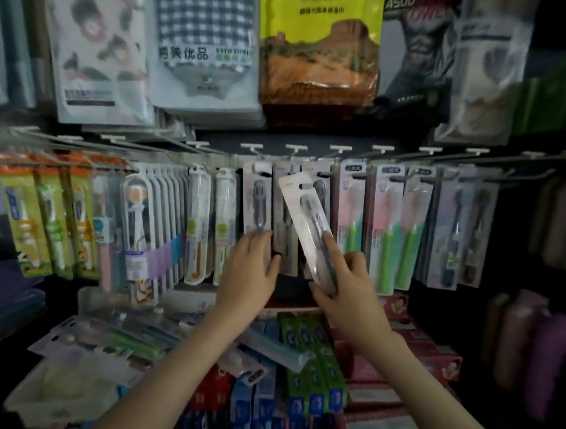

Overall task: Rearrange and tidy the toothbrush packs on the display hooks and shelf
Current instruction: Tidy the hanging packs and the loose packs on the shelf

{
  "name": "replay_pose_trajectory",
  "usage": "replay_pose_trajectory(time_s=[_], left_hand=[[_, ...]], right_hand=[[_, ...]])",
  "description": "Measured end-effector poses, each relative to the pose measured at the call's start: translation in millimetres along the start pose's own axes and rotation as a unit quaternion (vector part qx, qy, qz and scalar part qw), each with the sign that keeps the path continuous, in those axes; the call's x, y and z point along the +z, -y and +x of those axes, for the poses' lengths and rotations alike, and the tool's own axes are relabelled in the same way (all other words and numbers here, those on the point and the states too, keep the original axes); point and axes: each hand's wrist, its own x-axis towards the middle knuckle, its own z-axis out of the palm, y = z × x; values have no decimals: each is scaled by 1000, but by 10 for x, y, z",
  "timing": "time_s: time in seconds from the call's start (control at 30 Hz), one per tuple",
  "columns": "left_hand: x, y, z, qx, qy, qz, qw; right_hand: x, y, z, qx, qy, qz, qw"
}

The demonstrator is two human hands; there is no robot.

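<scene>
Two bare arms reach up from the lower edge, the left forearm point(146, 391) and the right forearm point(410, 373). They pass over rows of toothpaste boxes point(310, 366), green in the middle with red ones beside them. The right hand point(347, 290) grips the lower end of a loose pack point(303, 219), a white card with a dark-handled toothbrush under clear plastic. The forefinger lies straight up the front and the thumb and other fingers are wrapped round the end. The loose pack is tilted, its top leaning left, and it stands in front of the hanging row; whether its top touches a hook cannot be told. Just left of the loose pack, the left hand point(248, 270) lies flat, fingers straight, on the bottom of a grey pack point(257, 199) hanging from a hook point(253, 147). Its thumb is spread toward the loose pack. Right of the loose pack hang pink-and-green packs point(389, 227); farther left of it hang clear cases point(201, 220) and orange-topped packs point(24, 215). Below and left of it more packs point(115, 333) lie jumbled flat, near a white tray point(63, 394). Above it hang a yellow bag point(320, 44) and a checked cloth pack point(202, 35).
</scene>
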Motion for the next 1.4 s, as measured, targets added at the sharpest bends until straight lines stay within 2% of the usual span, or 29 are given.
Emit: replay_pose_trajectory(time_s=[0.1,0.23,0.6,0.87,0.93,1.0,1.03,1.1,1.17,1.2,1.3,1.4], left_hand=[[-25,136,155,12,3,76,997],[21,193,255,29,24,110,993],[314,232,341,50,73,128,988],[300,358,109,46,74,116,989],[216,433,-112,40,86,121,988],[126,520,-382,34,99,122,987],[92,577,-524,22,114,123,986],[68,708,-813,-7,151,143,978],[58,805,-1061,-20,175,158,972],[53,834,-1162,-20,189,155,969],[48,872,-1352,-10,236,162,958],[73,915,-1403,-10,227,160,961]], right_hand=[[18,-70,158,5,-11,-33,999],[150,-132,189,19,-40,-70,997],[387,-220,328,54,-87,-50,993],[519,-175,533,145,-35,-78,986],[553,-133,432,123,-38,-93,987],[669,-72,236,63,-56,-106,991],[744,-25,118,37,-33,-96,994],[919,39,-101,14,101,-65,993],[1137,-6,-253,40,259,-66,963],[1245,-58,-307,71,309,-69,946],[1368,-141,-375,128,348,-76,926],[1308,-167,-335,146,347,-79,923]])
